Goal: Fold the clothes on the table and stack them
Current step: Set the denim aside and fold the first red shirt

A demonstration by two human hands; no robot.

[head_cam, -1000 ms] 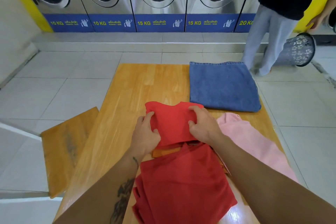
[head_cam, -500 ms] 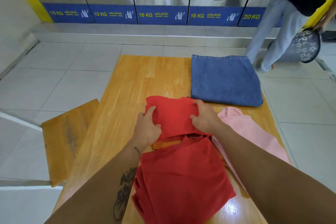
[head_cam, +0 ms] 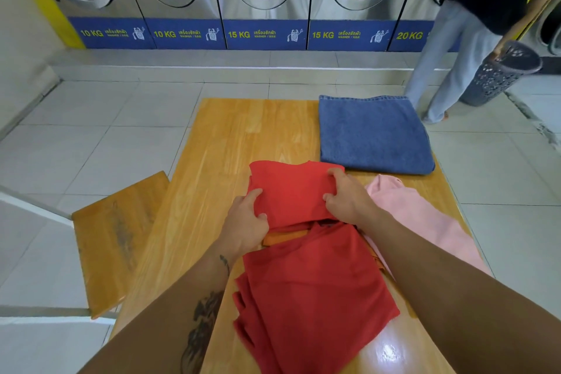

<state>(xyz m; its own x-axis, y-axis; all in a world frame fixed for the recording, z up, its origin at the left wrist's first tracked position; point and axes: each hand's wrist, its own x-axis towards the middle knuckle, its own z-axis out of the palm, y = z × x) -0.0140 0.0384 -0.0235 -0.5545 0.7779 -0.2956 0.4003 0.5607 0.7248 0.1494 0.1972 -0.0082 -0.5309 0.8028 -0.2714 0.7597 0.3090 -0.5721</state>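
Head view: left hand (head_cam: 246, 223) and right hand (head_cam: 349, 197) grip red garment (head_cam: 291, 191) (basket (head_cam: 498, 76) contents hidden).

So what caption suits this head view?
Both hands, left and right, folding a red shirt on the table beside jeans.

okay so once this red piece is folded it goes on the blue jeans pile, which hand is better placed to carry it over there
Right, probably. The right hand grips the red garment on the edge nearest the folded jeans; the left hand sits on its far side.
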